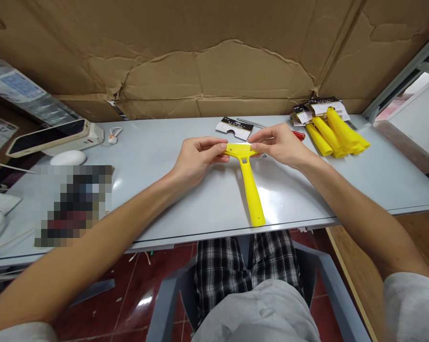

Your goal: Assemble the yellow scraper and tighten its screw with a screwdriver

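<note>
**Yellow T-shaped tool (252, 190) pinched at both ends of its crosshead (240, 151)**

Left hand (196, 159) and right hand (280, 145) each hold one end in a narrow pinch, the handle (250, 185) pointing toward the wearer's lap over the front of the table (157, 147). Even pressure at both ends should keep the crosshead from twisting. Glossy and pale, the tabletop reflects light; creased cardboard (164, 73) stands behind, and red floor tiles (128, 285) show below.
</note>
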Motion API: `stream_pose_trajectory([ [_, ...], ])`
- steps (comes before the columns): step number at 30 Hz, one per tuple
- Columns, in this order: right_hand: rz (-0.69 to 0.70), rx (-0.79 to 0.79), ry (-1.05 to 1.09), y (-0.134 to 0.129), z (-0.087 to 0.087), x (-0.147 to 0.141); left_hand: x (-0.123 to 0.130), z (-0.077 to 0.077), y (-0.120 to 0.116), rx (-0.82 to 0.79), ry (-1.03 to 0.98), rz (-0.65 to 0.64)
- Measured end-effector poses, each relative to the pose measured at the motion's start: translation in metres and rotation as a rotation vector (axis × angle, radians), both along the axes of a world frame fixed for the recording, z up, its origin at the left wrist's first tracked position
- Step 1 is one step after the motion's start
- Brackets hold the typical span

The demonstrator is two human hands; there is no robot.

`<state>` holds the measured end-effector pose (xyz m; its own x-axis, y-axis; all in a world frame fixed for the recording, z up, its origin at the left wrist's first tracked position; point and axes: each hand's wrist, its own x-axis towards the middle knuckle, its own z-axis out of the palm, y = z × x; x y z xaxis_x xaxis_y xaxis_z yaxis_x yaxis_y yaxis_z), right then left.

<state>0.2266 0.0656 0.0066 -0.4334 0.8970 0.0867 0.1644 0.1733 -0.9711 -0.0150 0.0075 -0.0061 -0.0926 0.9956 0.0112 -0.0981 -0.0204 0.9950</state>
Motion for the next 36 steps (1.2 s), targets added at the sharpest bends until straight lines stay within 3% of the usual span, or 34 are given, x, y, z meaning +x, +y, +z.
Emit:
stream_pose_trajectory([
  [6,-0.034,0.003,0.006,0.001,-0.002,-0.002,0.001,-0.001,-0.001,-0.006,-0.025,0.014],
  [13,-0.035,-0.204,0.042,-0.006,0.009,-0.007,0.000,-0.002,0.000,0.016,-0.052,0.023],
  [25,0.005,-0.209,0.076,-0.002,0.005,-0.003,0.002,-0.006,0.001,-0.004,-0.054,0.006],
  [36,-0.007,-0.196,0.118,0.000,0.004,-0.001,0.003,0.001,0.000,-0.160,-0.166,-0.041],
])
